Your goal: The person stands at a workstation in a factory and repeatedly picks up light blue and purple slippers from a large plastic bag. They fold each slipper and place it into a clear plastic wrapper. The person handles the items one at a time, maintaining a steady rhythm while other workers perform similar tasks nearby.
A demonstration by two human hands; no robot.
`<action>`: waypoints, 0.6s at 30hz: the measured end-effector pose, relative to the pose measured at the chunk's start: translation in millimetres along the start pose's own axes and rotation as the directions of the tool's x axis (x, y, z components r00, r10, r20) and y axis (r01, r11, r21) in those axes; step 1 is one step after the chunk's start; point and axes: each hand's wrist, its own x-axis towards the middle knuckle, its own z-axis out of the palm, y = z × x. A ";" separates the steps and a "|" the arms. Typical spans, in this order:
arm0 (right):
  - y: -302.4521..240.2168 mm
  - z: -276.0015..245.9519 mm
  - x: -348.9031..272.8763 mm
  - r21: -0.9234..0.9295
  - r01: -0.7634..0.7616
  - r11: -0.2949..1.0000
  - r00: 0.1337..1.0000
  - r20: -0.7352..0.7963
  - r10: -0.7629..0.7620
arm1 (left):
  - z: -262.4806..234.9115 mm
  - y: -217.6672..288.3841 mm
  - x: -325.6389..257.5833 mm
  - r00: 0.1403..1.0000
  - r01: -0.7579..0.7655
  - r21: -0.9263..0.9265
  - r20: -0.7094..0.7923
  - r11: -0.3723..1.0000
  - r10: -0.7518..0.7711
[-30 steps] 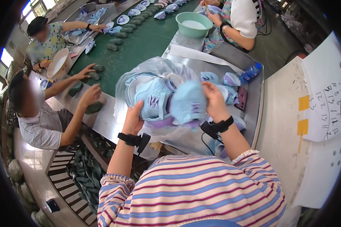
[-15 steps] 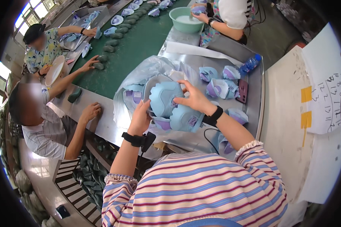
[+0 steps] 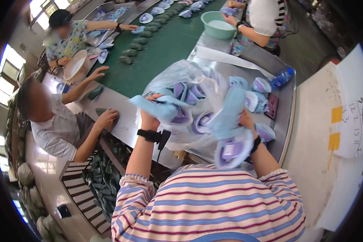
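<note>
Pale-blue, purple-lined fabric uppers (image 3: 229,115): soft, curved;
Your left hand (image 3: 149,121): raised, gripping one;
Right hand (image 3: 246,119): raised, gripping another.

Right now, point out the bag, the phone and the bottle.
Bag (image 3: 188,69), head view: on the clear plastic of its far side.
Phone (image 3: 272,105), head view: middle of its upward face.
Bottle (image 3: 281,79), head view: middle of its blue body.

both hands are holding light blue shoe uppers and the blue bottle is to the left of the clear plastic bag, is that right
Not quite: the blue bottle is to the right of the clear plastic bag, as the head view shows. The rest is right: the left hand and the right hand are both holding light blue shoe uppers.
</note>
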 end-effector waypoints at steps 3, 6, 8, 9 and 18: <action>-5.5 1.9 0.1 -0.095 -0.030 0.995 0.989 -0.146 0.016 | 4.9 -0.8 8.4 0.867 0.257 -0.097 0.462 0.962 -0.185; -12.7 29.2 0.5 -0.144 -0.169 0.975 0.986 -0.037 0.165 | 37.2 -2.9 3.8 0.824 0.407 -0.007 0.433 0.913 -0.365; -14.1 46.8 4.2 -0.067 -0.161 0.985 0.986 -0.055 0.157 | 33.8 -5.5 6.1 0.848 0.365 0.019 0.405 0.931 -0.341; -13.4 51.2 6.1 -0.027 -0.156 0.987 0.986 -0.065 0.154 | 32.2 -5.5 6.3 0.860 0.343 0.033 0.391 0.939 -0.328; 0.5 26.4 6.7 -0.025 -0.324 0.946 0.943 0.064 0.325 | 24.9 4.1 7.5 0.851 0.414 -0.237 0.443 0.879 -0.282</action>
